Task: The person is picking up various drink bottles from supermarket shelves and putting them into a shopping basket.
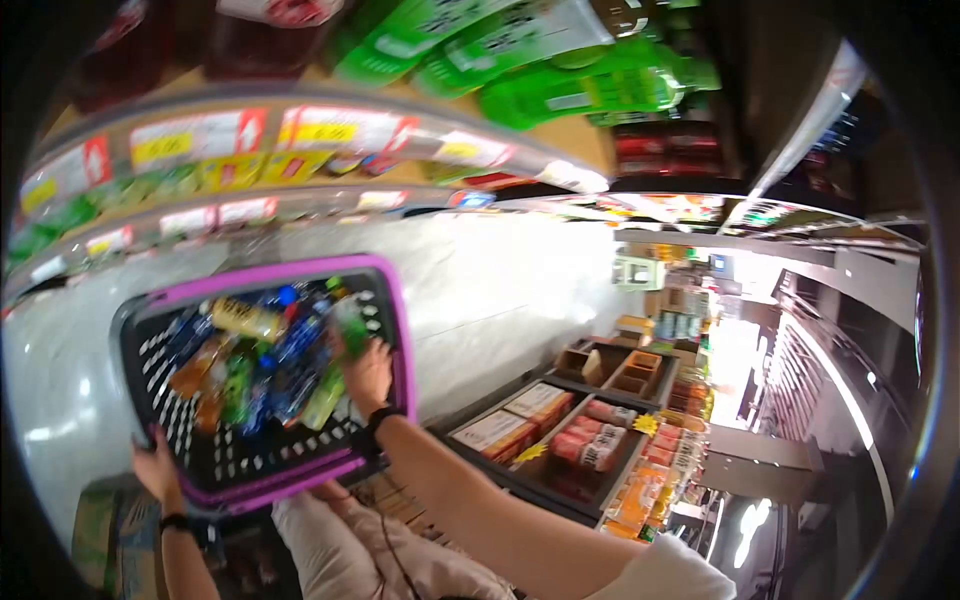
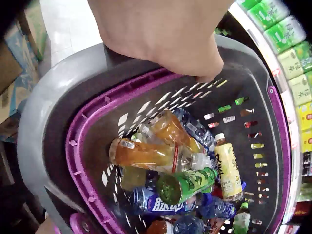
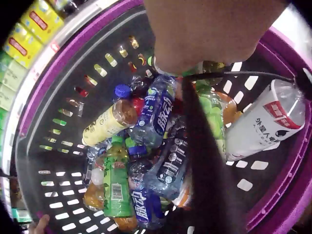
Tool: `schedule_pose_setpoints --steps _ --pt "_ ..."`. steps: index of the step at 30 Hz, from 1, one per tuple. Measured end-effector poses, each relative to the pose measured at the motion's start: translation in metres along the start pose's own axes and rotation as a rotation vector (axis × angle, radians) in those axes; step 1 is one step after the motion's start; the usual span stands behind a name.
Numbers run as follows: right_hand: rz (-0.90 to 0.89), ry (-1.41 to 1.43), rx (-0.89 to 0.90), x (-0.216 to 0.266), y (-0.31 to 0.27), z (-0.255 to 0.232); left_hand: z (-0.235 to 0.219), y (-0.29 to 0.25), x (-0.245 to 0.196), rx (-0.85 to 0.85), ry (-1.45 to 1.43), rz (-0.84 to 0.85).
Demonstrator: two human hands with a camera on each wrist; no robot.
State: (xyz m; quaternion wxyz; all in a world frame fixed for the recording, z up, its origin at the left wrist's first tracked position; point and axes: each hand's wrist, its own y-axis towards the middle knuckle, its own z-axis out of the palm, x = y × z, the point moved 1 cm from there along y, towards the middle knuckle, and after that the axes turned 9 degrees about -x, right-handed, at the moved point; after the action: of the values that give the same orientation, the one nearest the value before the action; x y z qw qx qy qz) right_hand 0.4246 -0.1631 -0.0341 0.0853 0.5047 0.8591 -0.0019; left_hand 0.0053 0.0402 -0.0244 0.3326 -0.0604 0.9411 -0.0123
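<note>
A black plastic shopping basket (image 1: pixel 385 270) with purple handles is full of bottles. My left hand (image 1: pixel 157 468) grips its grey rim, and in the left wrist view its fingertips (image 2: pixel 208 78) curl over to the inside. At the basket's other end, my right hand (image 1: pixel 368 375) reaches in and holds a small bottle with a green cap (image 1: pixel 350 328), blurred in the head view. In the right wrist view my right hand (image 3: pixel 204 44) hides its own fingers. Below it lie blue-labelled bottles (image 3: pixel 156 114), a green bottle (image 3: pixel 117 185), a yellow-labelled bottle (image 3: pixel 109 122) and a white-labelled bottle (image 3: pixel 268 122).
Shelves with price tags (image 1: pixel 330 130) and green bottles (image 1: pixel 590 90) run along the top of the head view. A dark display bin (image 1: pixel 510 480) with boxed and red-wrapped goods stands right of the basket. Cartons (image 1: pixel 95 530) sit at the lower left, over a pale tiled floor (image 1: pixel 480 280).
</note>
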Motion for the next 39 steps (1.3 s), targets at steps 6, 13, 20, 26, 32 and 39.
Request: schedule_pose_setpoints --steps 6,13,20,26,32,39 --pt "0.257 0.159 0.264 0.042 -0.007 -0.032 -0.016 0.004 -0.007 0.047 0.294 0.000" --pt "0.293 0.308 0.480 0.026 0.010 -0.034 -0.013 0.003 -0.017 0.076 0.209 -0.004" --pt "0.404 1.014 -0.018 0.032 0.087 -0.196 -0.004 0.007 -0.014 -0.002 0.217 0.003" --pt "-0.028 1.203 -0.639 0.012 0.235 -0.373 -0.012 -0.002 -0.021 0.056 0.178 -0.029" --pt "-0.238 1.294 -0.302 0.055 0.305 -0.369 -0.006 0.004 -0.021 0.007 0.209 0.015" --pt "-0.216 1.325 -0.330 0.049 0.338 -0.358 -0.009 0.000 -0.023 0.037 0.224 -0.023"
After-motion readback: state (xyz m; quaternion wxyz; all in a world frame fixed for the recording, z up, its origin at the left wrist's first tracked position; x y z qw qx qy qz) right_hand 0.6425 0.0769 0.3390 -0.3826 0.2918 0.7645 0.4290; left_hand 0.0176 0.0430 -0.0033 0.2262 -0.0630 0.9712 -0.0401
